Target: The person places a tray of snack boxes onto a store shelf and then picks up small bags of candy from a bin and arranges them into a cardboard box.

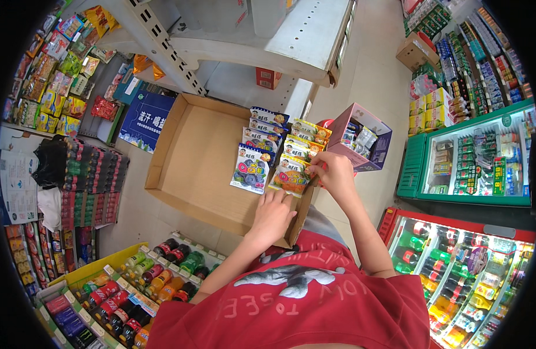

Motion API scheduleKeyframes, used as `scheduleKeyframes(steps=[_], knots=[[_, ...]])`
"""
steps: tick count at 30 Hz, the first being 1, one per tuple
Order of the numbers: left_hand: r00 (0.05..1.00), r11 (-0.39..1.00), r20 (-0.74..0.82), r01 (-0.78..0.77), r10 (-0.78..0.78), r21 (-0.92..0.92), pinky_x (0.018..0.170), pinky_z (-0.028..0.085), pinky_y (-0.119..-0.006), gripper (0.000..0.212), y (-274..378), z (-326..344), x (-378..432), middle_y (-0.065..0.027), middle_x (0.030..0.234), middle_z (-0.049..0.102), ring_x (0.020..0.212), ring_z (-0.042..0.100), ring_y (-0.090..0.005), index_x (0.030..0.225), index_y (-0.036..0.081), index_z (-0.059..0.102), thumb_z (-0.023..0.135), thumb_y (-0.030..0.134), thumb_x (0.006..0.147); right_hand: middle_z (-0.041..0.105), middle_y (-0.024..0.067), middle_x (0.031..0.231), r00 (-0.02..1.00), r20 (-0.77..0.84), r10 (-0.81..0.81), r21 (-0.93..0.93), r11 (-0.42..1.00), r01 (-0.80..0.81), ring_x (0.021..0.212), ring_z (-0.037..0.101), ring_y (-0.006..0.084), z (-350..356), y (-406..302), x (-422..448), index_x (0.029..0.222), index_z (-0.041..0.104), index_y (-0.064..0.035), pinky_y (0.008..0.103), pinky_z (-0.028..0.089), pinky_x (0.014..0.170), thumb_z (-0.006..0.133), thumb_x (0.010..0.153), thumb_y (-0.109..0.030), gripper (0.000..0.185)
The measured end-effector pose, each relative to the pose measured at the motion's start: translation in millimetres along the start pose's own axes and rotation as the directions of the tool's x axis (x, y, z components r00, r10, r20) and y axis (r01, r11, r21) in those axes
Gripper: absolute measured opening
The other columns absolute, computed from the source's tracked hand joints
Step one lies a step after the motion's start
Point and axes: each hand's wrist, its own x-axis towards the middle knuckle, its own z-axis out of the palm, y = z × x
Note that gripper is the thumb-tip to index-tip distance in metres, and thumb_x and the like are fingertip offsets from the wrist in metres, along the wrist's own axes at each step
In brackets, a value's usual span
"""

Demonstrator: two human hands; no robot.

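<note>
A shallow cardboard tray box (198, 152) lies before me. Two overlapping rows of gummy candy packets fill its right part. One row is of white-and-blue packets (252, 170) printed with blueberries. The other is of yellow-topped packets, and its front yellow packet (290, 176) shows orange fruit. My right hand (335, 172) pinches this front packet at its right edge, between thumb and fingers. My left hand (272, 216) rests inside the tray's near side, fingertips against the packet's lower edge and thumb spread away.
Right of the tray stands an open pink-and-purple carton (359, 137) with small packets inside, near a red object partly hidden behind it. Metal shelving (250, 52) rises beyond. Bottled drinks (163, 279) stand lower left. Green (412, 170) and red (390, 227) drink coolers line the right.
</note>
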Motion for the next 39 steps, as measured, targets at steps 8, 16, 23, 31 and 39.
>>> scheduleKeyframes(steps=[8, 16, 23, 31, 39], knots=[[0.999, 0.999, 0.023, -0.048, 0.048, 0.006, 0.102, 0.034, -0.046, 0.044, 8, 13, 10, -0.0175, 0.122, 0.05, 0.119, 0.042, -0.036, 0.123, -0.003, 0.052, 0.062, 0.018, 0.086, 0.063, 0.0066, 0.077, 0.987, -0.147, -0.064, -0.031, 0.998, 0.06, 0.069, 0.063, 0.0275, 10, 8, 1, 0.077, 0.069, -0.0063, 0.0376, 0.049, 0.061, 0.071, 0.07, -0.008, 0.008], [0.998, 0.999, 0.024, -0.053, 0.053, 0.008, 0.102, 0.034, -0.047, 0.04, 13, 15, 14, -0.0176, 0.121, 0.051, 0.118, 0.043, -0.039, 0.123, -0.002, 0.053, 0.059, 0.015, 0.087, 0.061, 0.0059, 0.08, 0.979, -0.193, -0.057, -0.045, 0.998, 0.049, 0.069, 0.062, 0.027, 10, 7, 1, 0.08, 0.07, -0.0079, 0.0372, 0.049, 0.061, 0.072, 0.071, -0.008, 0.009], [0.999, 0.999, 0.021, -0.04, 0.039, 0.035, 0.102, 0.034, -0.046, 0.04, 13, 7, 12, -0.0177, 0.121, 0.052, 0.118, 0.044, -0.0378, 0.123, -0.002, 0.053, 0.059, 0.016, 0.087, 0.057, 0.0062, 0.077, 0.98, -0.197, -0.024, 0.049, 0.998, 0.034, 0.061, 0.056, 0.0208, 2, 6, -2, 0.084, 0.07, -0.0072, 0.0332, 0.045, 0.057, 0.074, 0.071, -0.007, 0.014], [0.999, 0.999, -0.011, -0.032, 0.032, -0.004, 0.1, 0.036, -0.043, 0.038, 30, -8, 12, -0.0164, 0.118, 0.054, 0.114, 0.046, -0.0346, 0.121, -0.002, 0.054, 0.058, 0.016, 0.088, 0.059, 0.0061, 0.078, 0.969, -0.247, -0.026, 0.094, 0.994, 0.05, 0.062, 0.06, 0.0209, -13, 13, -3, 0.084, 0.07, -0.0068, 0.0329, 0.047, 0.058, 0.073, 0.073, -0.008, 0.012], [0.977, 0.992, -0.211, -0.059, 0.034, -0.111, 0.099, 0.038, -0.042, 0.04, 63, -22, 22, -0.0154, 0.12, 0.052, 0.115, 0.046, -0.0341, 0.124, 0.0, 0.054, 0.06, 0.012, 0.087, 0.059, 0.0078, 0.078, 0.955, -0.297, -0.007, 0.191, 0.979, 0.066, 0.062, 0.057, 0.0203, -45, 27, -6, 0.085, 0.069, -0.0041, 0.0305, 0.045, 0.056, 0.071, 0.076, -0.007, 0.009]])
